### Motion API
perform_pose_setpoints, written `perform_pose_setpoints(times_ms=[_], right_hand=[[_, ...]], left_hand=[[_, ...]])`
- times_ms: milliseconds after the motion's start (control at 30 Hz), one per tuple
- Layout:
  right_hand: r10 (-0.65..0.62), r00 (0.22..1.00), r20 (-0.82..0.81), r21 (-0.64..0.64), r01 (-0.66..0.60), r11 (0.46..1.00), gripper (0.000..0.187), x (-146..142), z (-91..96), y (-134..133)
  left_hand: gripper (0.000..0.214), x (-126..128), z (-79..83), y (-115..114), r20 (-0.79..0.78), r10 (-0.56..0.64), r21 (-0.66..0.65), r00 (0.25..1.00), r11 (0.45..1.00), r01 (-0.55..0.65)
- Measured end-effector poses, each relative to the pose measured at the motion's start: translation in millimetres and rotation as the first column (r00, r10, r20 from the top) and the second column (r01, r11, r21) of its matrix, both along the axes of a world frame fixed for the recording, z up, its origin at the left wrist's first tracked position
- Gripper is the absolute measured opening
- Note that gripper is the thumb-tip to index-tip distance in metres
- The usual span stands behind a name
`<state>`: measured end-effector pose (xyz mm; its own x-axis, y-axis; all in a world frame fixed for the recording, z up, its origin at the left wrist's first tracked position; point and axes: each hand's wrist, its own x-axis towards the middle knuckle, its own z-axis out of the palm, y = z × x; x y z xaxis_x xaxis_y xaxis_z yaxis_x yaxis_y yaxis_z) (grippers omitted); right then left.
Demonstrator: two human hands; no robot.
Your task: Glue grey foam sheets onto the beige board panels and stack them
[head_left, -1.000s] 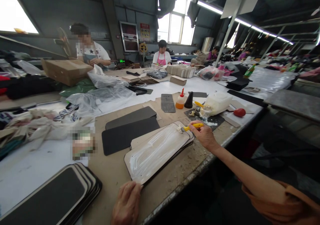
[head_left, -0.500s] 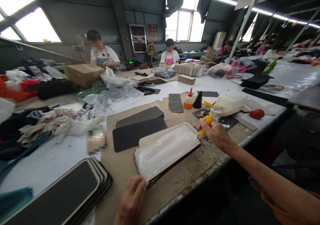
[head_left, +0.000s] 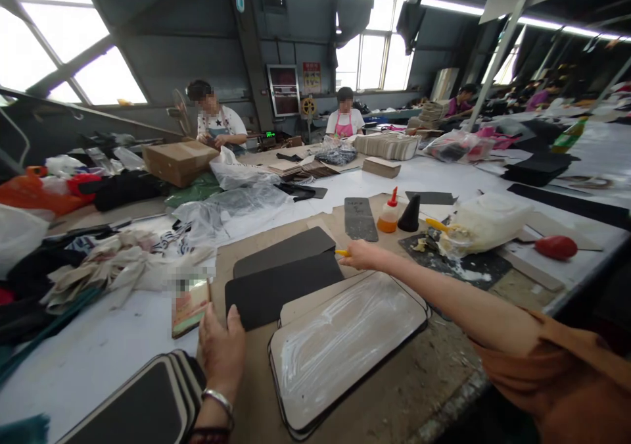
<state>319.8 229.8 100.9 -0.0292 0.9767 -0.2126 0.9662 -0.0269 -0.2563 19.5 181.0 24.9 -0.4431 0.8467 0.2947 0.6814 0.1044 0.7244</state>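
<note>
Right grip [head_left: 362, 254] clasps a yellow handle [head_left: 341, 252] beyond the white-smeared panel [head_left: 345, 345], left grip [head_left: 221, 345] unclenched.

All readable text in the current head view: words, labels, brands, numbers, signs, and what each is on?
None readable with certainty.
Grey card: handwritten marks, too faint.
Red-topped wall poster: too small.
Green lit sign: too small.
Green bottle: any label print too small.
Patterned block: partly pixelated, no words legible.
</note>
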Motion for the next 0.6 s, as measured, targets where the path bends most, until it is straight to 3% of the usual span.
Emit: perform_pose_setpoints(times_ms=[167, 267, 400, 600], right_hand=[[0.005, 0.997, -0.074, -0.190, -0.020, 0.982, 0.029, -2, -21.6, 34], [0.022, 0.993, -0.113, -0.198, -0.044, 0.979, 0.023, -2, -28.0, 43], [0.074, 0.988, -0.136, -0.060, -0.083, 0.995, 0.015, -2, -17.7, 47], [0.177, 0.983, -0.039, 0.244, -0.163, 0.956, 0.021, 12, 26.1, 43]], left_hand=[[0.052, -11, -14.5, 19, 0.076, 0.059, -0.083, 0.995, 0.995, -0.053], [0.038, -12, -20.0, 19, 0.118, 0.093, -0.060, 0.989, 0.994, -0.087], [0.033, -2, -7.7, 14, 0.133, 0.125, 0.052, 0.983, 0.990, -0.132], [0.036, 16, 34.3, 2, 0.109, 0.116, 0.243, 0.987, 0.960, -0.140]])
